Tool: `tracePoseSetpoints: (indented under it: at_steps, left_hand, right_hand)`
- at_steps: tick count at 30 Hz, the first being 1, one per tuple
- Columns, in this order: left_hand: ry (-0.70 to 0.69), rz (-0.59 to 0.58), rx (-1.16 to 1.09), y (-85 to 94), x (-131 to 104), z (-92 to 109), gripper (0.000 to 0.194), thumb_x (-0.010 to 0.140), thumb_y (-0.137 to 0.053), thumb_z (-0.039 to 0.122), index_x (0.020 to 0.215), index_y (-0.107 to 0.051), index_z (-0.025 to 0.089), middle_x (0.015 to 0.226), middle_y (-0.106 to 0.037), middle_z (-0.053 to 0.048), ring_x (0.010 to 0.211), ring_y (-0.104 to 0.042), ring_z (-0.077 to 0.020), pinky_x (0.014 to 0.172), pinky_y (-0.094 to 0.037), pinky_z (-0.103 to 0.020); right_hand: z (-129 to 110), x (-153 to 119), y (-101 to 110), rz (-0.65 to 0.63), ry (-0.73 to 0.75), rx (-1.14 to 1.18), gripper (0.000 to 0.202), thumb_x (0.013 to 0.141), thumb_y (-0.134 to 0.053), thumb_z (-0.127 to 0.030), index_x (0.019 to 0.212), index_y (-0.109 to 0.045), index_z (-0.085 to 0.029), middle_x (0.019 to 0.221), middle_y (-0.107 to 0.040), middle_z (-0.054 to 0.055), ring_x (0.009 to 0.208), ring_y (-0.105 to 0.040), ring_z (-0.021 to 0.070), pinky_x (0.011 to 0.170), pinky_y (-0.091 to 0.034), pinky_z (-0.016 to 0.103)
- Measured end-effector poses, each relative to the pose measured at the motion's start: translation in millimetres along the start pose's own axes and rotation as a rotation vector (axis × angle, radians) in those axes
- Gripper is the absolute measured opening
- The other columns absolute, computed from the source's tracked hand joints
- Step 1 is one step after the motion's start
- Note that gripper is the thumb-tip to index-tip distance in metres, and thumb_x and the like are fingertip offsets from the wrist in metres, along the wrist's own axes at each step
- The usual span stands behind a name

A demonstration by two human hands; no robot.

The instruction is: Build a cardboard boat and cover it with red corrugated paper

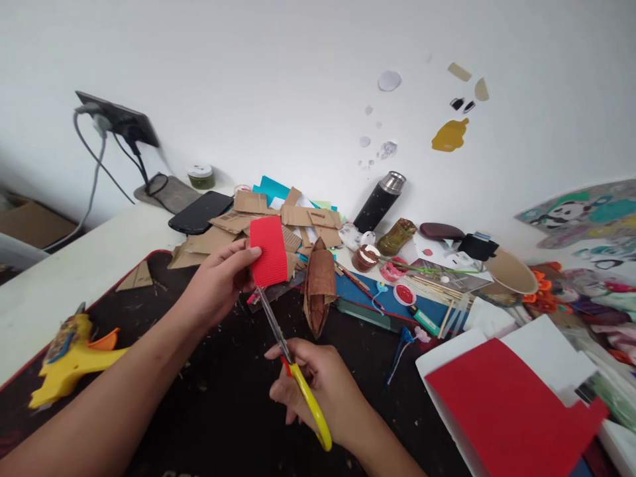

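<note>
My left hand [232, 268] pinches the left edge of a small red piece of corrugated card [268, 252], held up over the dark mat. In my right hand [322, 384] is a pair of scissors [278, 331] with yellow and red handles. Their blades point up and away from me, and the tips reach the card's lower edge; I cannot tell whether they touch it. Just right of the card, a small brown boat model [318, 285] with a curved cover lies on the mat.
Cardboard scraps [218, 238] and a black phone [201, 212] lie behind my left hand. A yellow glue gun [74, 358] rests at the left. A black thermos [380, 201] stands by the wall. Red sheet material [511, 404] lies at the right, near small paint pots [404, 295].
</note>
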State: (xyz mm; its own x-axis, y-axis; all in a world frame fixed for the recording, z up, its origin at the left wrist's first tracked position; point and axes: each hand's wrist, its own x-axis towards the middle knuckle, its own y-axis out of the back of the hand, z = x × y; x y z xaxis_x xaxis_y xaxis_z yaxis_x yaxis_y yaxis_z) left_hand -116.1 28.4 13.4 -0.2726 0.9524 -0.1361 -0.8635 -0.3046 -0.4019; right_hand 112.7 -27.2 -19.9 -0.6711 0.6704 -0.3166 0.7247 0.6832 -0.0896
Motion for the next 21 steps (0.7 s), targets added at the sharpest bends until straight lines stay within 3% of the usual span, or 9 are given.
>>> tracePoseSetpoints:
  at_steps: [5,11,16,21]
  left_hand:
    - [-0.013,0.039,-0.046,2.9,3.4,-0.4,0.023,0.074,-0.09,0.034,0.084,-0.076,0.019,0.071,-0.071,-0.001,0.052,-0.056,-0.0125,0.047,-0.045,-0.022]
    - [-0.021,-0.02,0.042,2.0,-1.4,-2.6,0.023,0.075,-0.091,0.037,0.08,-0.077,0.02,0.066,-0.068,0.001,0.051,-0.057,-0.0123,0.047,-0.046,-0.022]
    - [-0.026,-0.073,0.106,0.5,-4.7,-3.9,0.027,0.073,-0.094,0.041,0.081,-0.078,0.021,0.069,-0.069,0.0,0.054,-0.059,-0.0137,0.049,-0.05,-0.023]
    - [-0.015,-0.092,0.136,1.8,-5.6,-8.1,0.028,0.076,-0.095,0.044,0.085,-0.081,0.022,0.071,-0.071,0.0,0.052,-0.057,-0.0117,0.048,-0.048,-0.022]
  right_hand:
    - [1.8,-1.0,0.7,-0.022,0.032,-0.018,0.077,0.071,-0.102,-0.068,0.124,-0.076,-0.017,0.074,-0.067,-0.004,0.06,-0.063,0.0121,0.056,-0.05,0.02]
    - [-5.0,-0.3,1.9,-0.016,0.068,-0.03,0.076,0.072,-0.1,-0.072,0.12,-0.077,-0.018,0.074,-0.069,-0.003,0.063,-0.064,0.0128,0.065,-0.053,0.024]
    - [-2.0,-0.2,1.4,-0.005,0.027,-0.039,0.079,0.072,-0.097,-0.076,0.123,-0.075,-0.019,0.074,-0.066,-0.004,0.059,-0.065,0.0134,0.056,-0.052,0.022]
    - [-1.1,-0.8,1.5,0.02,0.028,-0.058,0.078,0.075,-0.095,-0.076,0.122,-0.075,-0.018,0.072,-0.062,-0.005,0.05,-0.054,0.0091,0.047,-0.044,0.02]
